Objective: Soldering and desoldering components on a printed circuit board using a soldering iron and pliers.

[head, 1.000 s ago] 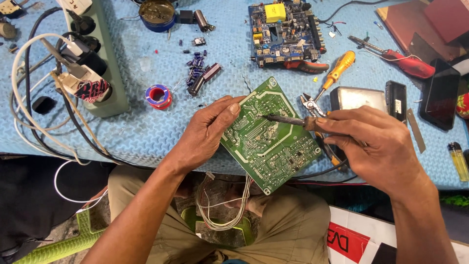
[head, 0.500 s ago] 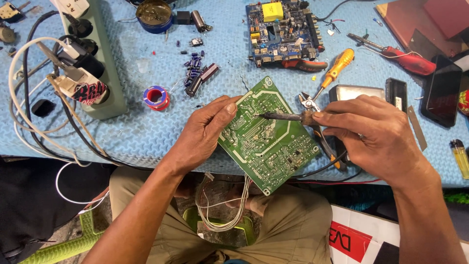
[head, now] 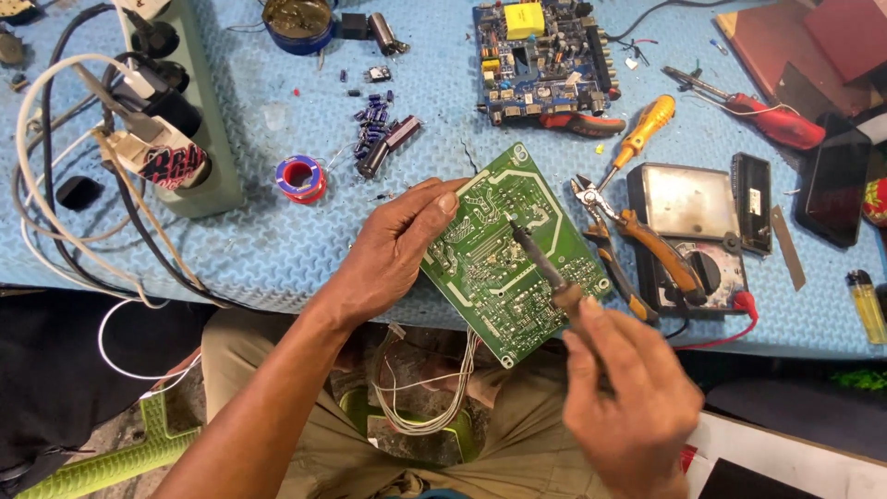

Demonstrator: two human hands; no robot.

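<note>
A green circuit board lies tilted over the near edge of the blue mat, solder side up, with white wires hanging from it over my lap. My left hand grips the board's left edge, thumb on top. My right hand holds a soldering iron by its handle; the dark tip rests on the middle of the board.
Orange-handled pliers and a multimeter lie right of the board. A blue circuit board, an orange screwdriver, loose capacitors, a solder spool, a green power strip with cables and a yellow lighter sit on the blue mat.
My right hand has pulled back toward me and down, off the table edge. The iron now points up and away across the board instead of lying sideways. The left hand keeps its grip.
</note>
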